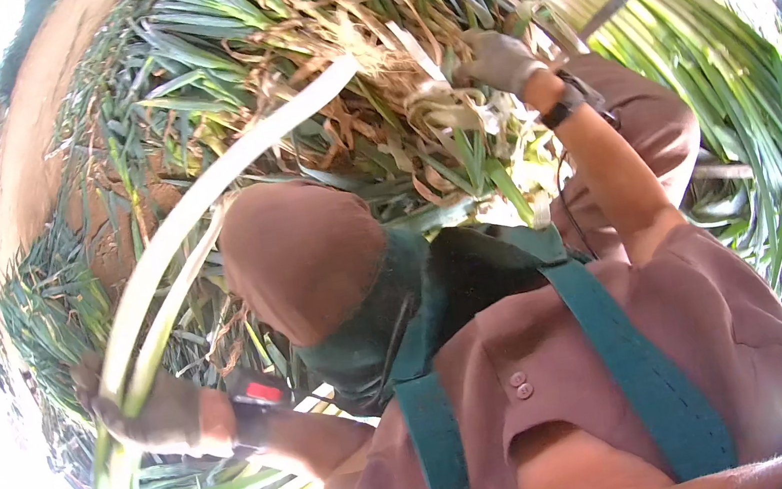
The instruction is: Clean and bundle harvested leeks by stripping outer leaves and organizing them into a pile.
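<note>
The left grip [148, 414], in a dark glove, is closed around a long leek [157, 262], holding it low down, where the pale stalk turns to green. From there the white shank arcs upward and to the right, well beyond the fingers, its fringed root end standing in front of a heap of dry brown leaves [335, 136]. A thinner pale strip [178, 294] runs alongside the shank and passes into the same grip, while the green tops hang below the hand toward the lower left, washed out by glare. The right grip [503, 61], in a light grey glove, is at the far edge of the dry leaves, apart from the leek's root end and to the right of it; its fingers are partly hidden, so I cannot tell whether they hold anything. Just right of it a grey bar [606, 13] juts across a thick bundle of pale-shanked leeks [651, 23] with long green leaves. A mound of dark green leaves [192, 62] fills the upper left. The leek's shank passes above and to the left of the person's left knee [306, 247], with its brown covering. Each wrist carries a dark band, the left one [260, 396] with a red patch.
</note>
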`<state>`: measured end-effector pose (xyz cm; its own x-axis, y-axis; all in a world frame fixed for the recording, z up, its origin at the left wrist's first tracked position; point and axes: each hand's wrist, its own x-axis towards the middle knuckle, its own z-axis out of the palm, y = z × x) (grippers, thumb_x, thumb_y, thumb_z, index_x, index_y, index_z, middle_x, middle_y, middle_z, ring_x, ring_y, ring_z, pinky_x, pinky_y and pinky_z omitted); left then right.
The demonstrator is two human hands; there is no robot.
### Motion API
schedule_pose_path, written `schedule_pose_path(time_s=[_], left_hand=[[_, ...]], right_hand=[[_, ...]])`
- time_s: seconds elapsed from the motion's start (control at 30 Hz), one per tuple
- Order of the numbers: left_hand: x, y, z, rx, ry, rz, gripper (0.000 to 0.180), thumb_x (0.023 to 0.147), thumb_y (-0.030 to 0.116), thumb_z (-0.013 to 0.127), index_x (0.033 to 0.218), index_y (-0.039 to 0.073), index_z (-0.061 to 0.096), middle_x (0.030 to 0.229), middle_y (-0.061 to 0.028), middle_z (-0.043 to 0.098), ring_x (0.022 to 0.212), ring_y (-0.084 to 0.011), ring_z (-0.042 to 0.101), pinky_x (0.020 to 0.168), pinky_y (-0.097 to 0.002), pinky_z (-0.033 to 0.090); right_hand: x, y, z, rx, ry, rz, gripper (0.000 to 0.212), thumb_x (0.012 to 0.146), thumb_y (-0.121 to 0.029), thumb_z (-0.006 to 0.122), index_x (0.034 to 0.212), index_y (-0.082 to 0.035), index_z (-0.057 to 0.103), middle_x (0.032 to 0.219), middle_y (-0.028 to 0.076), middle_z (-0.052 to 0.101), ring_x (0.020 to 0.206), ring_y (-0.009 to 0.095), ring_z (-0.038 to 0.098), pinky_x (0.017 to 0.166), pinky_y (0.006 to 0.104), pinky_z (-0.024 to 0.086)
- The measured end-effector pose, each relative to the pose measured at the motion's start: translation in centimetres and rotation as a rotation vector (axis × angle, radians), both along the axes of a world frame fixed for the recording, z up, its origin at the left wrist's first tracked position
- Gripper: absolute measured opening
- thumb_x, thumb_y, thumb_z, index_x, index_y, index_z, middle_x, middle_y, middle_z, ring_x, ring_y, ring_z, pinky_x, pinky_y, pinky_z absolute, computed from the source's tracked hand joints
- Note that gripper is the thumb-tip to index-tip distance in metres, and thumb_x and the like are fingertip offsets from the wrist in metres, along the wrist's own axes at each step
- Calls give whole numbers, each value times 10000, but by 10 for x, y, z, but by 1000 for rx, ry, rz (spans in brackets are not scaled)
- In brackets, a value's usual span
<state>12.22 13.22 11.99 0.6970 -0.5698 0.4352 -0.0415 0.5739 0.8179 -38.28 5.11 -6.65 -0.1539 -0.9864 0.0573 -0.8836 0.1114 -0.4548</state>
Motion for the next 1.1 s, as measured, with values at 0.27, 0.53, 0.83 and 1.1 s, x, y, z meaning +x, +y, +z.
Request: schedule_pose_path(time_s=[0.27,0.53,0.83,1.1], left_hand=[[-36,-86,18,-237,364,-303,148,932,85,637,1060,11,645,1060,-90,663,1011,-195,637,968,-371,519],[-161,-141,15,-311,386,-974,297,987,243,580,1184,20,570,1080,-68,632,1011,-182,614,932,-341,519],[-274,-124,14,413,-94,-1047,373,964,239,618,1218,-34,600,1144,-136,661,1017,-234,641,865,-341,514],[-271,-134,169,-85,-992,-672,397,1020,201,510,1333,-39,546,1222,-132,619,1072,-205,625,902,-332,516]], right_hand=[[85,23,158,233,-553,711,334,935,-274,665,1138,-9,676,999,88,716,889,158,654,798,312,525],[190,-28,160,-159,-1465,881,597,935,-406,680,1350,-13,511,1255,117,618,1151,203,558,1014,366,440],[114,-87,202,-599,-2192,259,398,940,-363,692,1098,-1,636,948,102,688,859,221,667,804,362,556],[109,-60,231,-585,-1147,154,382,857,-401,734,928,-26,715,740,71,694,679,150,661,665,319,528]])
